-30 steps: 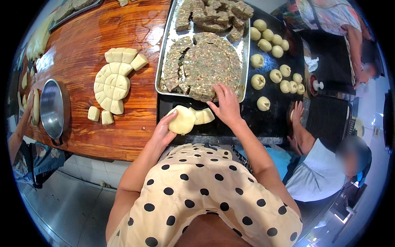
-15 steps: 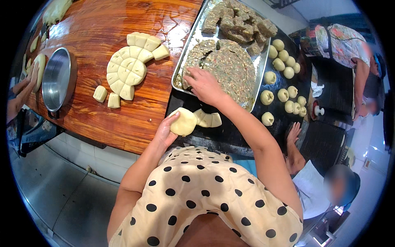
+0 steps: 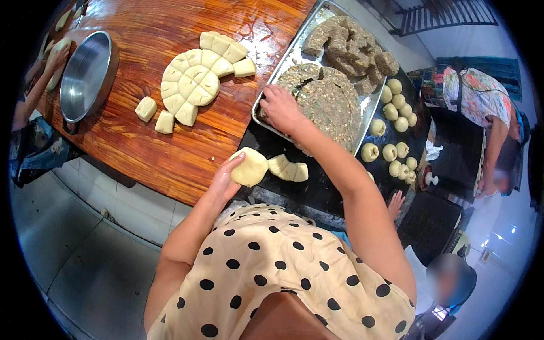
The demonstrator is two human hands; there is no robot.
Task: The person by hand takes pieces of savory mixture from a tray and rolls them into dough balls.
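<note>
open wood (image 3: 139,65) runs between bowl (image 3: 86,79) and cut dough (image 3: 191,84), tray rim (image 3: 287,58) blocking rightward

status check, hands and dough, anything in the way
Left hand holding flattened dough round. Right hand at left edge of brown slab, grip unclear. Cut dough strip beside the round, blocking neither hand.

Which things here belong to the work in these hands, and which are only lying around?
In the work:
dough disc, in the left hand
brown mixture, at the right hand, in the tray
cut dough strip

Apparently just lying about:
metal pan
crumpled white scrap
</note>
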